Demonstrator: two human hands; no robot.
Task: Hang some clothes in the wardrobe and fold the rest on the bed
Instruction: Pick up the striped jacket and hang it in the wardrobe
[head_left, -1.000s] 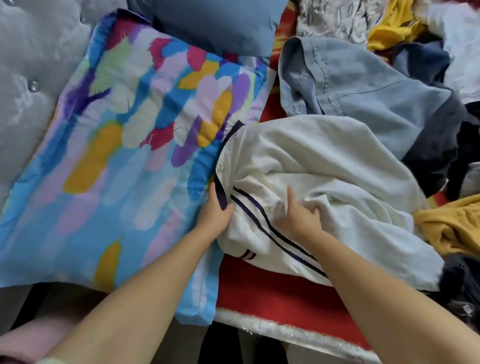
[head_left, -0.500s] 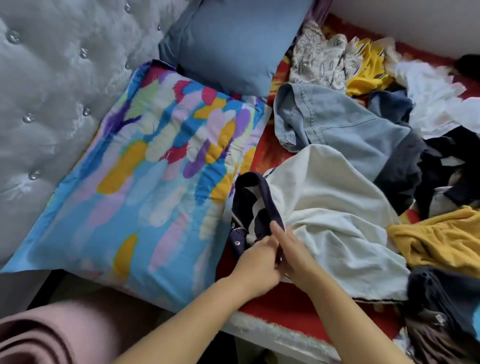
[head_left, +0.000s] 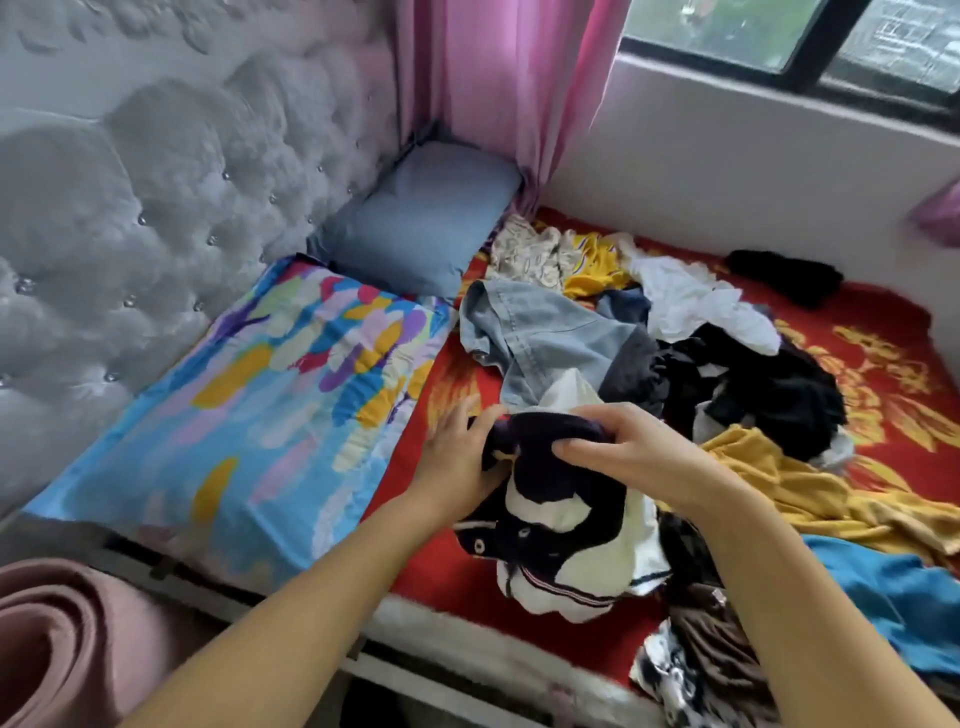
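Observation:
A white garment with a dark navy collar and stripes hangs bunched over the near edge of the red bed. My right hand grips its navy collar from above, fingers curled over the fabric. My left hand holds the same garment from the left, thumb on the collar. Behind them lies a heap of loose clothes: a light blue denim piece, black garments, a white one, a mustard one and a blue one.
A multicoloured pillow and a grey-blue cushion lie against the tufted grey headboard. A pink curtain hangs in the corner by the window. A rolled pink mat stands at lower left beside the bed.
The white garment has been lifted from the bed and bunched up. Both hands rose with it, the right now over the collar. The view tilted up, showing curtain and window.

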